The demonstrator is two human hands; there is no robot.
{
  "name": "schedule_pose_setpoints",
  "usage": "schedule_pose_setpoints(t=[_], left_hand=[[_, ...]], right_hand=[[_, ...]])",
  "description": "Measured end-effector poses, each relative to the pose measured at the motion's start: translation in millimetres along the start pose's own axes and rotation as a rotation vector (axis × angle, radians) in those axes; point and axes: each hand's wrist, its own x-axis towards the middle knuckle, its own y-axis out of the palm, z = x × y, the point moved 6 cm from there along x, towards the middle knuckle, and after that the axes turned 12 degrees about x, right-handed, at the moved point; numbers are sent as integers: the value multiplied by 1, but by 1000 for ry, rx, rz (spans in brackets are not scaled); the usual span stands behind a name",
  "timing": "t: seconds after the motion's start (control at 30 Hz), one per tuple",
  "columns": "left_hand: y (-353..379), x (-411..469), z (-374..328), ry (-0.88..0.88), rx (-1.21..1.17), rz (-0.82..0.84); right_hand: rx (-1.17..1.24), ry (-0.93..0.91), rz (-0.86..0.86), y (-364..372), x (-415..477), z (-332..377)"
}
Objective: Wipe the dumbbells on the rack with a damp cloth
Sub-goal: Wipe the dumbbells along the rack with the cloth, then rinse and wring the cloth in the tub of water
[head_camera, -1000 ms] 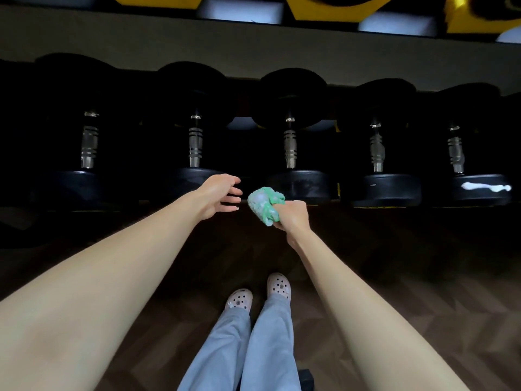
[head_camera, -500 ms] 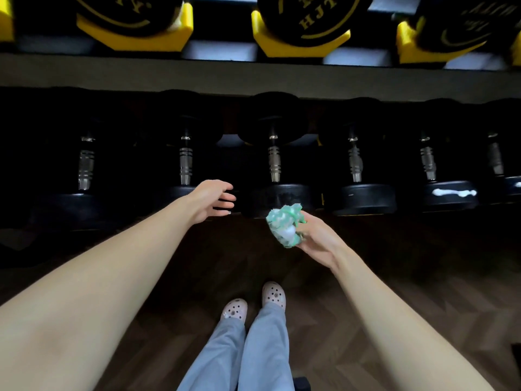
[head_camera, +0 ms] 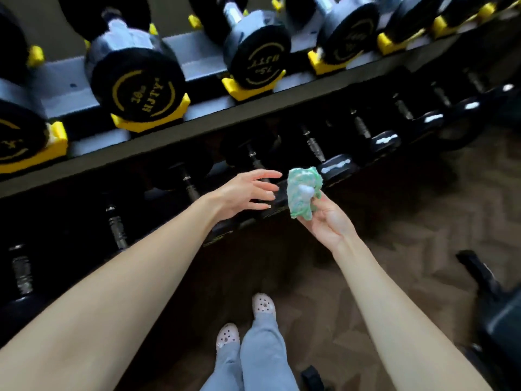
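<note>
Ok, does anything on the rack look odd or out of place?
White streaks cross the front ends of several lower-row dumbbells right of the cloth; residue or glare, cannot tell. Otherwise nothing stands out.

The person wears loose light blue trousers (head_camera: 259,359). Poking out of the trousers are two pale clogs (head_camera: 263,304) with little round holes. The arms (head_camera: 127,277) beside the trousers are bare.
</note>
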Motion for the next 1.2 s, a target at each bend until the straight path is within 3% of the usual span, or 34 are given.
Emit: schedule_pose_setpoints(t=[0.2,0.47,0.7,0.93,1.2], left_hand=[[143,15,-141,189,200,296],[359,14,-237,294,357,544],[522,24,-268,281,485,647],[661,54,-282,252,535,689],[810,166,-293,180,606,711]], right_hand=[[52,-312,-87,-41,-113,124],[375,-627,-341,-156,-257,220],[696,-877,-490,-249,-355,281],[753,-1036,-675,-349,-415,328],[749,-1011,-1024,-466,-431,407]])
